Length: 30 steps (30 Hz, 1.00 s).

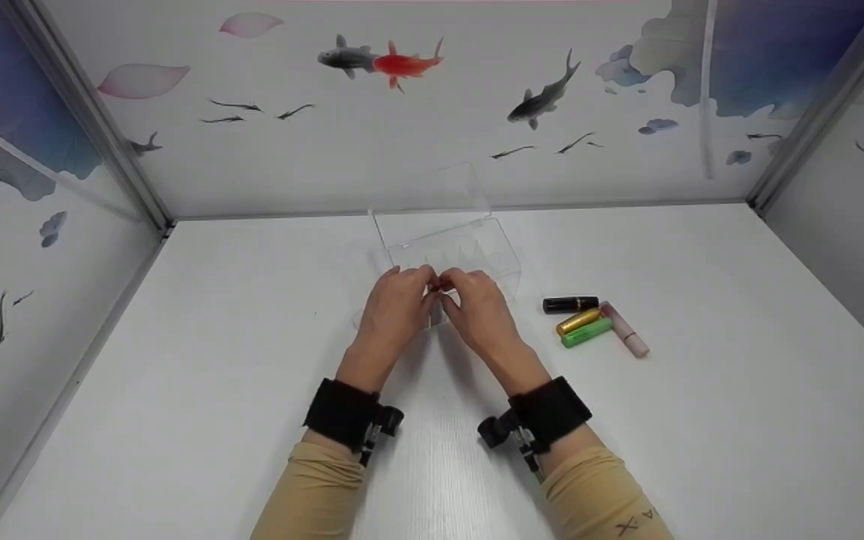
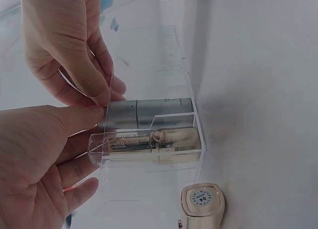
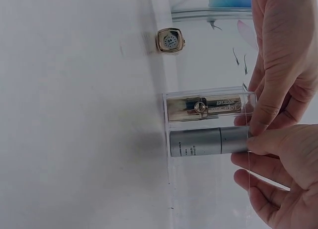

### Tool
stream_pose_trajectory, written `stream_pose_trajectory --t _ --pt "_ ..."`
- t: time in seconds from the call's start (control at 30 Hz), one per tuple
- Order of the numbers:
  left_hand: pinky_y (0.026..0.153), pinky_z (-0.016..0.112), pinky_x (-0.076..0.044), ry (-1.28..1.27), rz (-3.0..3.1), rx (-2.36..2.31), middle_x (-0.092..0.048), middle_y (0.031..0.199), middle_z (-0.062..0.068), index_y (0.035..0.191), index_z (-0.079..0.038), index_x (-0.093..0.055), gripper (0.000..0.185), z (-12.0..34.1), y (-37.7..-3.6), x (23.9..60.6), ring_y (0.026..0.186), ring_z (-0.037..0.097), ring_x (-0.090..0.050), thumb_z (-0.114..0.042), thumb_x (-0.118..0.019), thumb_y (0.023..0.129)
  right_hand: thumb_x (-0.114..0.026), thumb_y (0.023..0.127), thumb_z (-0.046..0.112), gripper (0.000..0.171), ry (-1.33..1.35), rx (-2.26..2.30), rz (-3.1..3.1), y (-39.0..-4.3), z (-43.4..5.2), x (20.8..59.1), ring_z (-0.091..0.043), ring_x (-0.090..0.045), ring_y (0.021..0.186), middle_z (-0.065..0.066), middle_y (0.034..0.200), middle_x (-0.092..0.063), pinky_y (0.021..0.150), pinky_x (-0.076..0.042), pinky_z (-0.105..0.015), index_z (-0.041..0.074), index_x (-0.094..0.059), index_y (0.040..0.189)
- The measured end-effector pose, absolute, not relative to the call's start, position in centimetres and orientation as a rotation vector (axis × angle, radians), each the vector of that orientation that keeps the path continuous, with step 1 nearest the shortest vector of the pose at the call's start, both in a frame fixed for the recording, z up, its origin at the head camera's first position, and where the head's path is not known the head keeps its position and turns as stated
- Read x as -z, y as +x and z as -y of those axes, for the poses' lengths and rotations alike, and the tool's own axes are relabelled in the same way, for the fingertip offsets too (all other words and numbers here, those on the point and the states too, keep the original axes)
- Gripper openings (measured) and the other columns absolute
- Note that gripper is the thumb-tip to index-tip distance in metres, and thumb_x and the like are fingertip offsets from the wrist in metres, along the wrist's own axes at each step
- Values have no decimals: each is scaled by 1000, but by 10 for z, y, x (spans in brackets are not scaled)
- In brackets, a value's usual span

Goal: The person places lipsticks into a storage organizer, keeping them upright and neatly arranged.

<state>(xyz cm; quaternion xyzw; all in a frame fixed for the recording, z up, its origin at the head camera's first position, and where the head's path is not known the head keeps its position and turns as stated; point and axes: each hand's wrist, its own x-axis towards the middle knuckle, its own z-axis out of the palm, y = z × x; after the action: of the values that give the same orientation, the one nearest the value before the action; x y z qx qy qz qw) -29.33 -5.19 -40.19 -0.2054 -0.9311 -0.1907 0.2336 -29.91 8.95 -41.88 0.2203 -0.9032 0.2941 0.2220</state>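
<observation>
A clear plastic organizer (image 1: 503,259) with divided compartments stands in front of me. In one compartment a silver lipstick tube (image 3: 198,141) stands upright. Both hands meet at its top end: my left hand (image 1: 396,306) and my right hand (image 1: 482,309) pinch it there with thumbs and fingers. A gold lipstick in a clear case (image 2: 154,147) stands in the compartment on the left-hand side of the silver tube. Fingers of my left hand lie behind its top. Another gold lipstick (image 3: 170,40), with a round label on its end, is beside the organizer on the left.
To the right on the white table lie a black lipstick (image 1: 571,304), a gold tube (image 1: 578,322), a green tube (image 1: 587,332) and a pink tube (image 1: 625,331). A clear panel (image 1: 432,191) rises at the organizer's back, near the printed rear wall (image 1: 439,135).
</observation>
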Motion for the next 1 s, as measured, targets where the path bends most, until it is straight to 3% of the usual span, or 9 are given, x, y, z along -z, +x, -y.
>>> stream_pose_trajectory --t 0.47,1.0 --pt "82 35 -56 -572 2513 497 -75 90 6 95 -7 -69 8 52 -294 403 85 22 -72 -9 -74 89 -72 88 3 19 612 -801 2529 -298 -92 415 -31 -68 99 -12 103 -76 90 -54 -44 3 -68 107" --pt "82 35 -57 -585 2503 556 -75 92 5 95 -8 -70 6 49 -292 401 86 22 -72 -4 -70 90 -73 88 2 20 623 -788 2531 -296 -96 409 -32 -68 99 -14 103 -75 89 -55 -44 2 -68 107"
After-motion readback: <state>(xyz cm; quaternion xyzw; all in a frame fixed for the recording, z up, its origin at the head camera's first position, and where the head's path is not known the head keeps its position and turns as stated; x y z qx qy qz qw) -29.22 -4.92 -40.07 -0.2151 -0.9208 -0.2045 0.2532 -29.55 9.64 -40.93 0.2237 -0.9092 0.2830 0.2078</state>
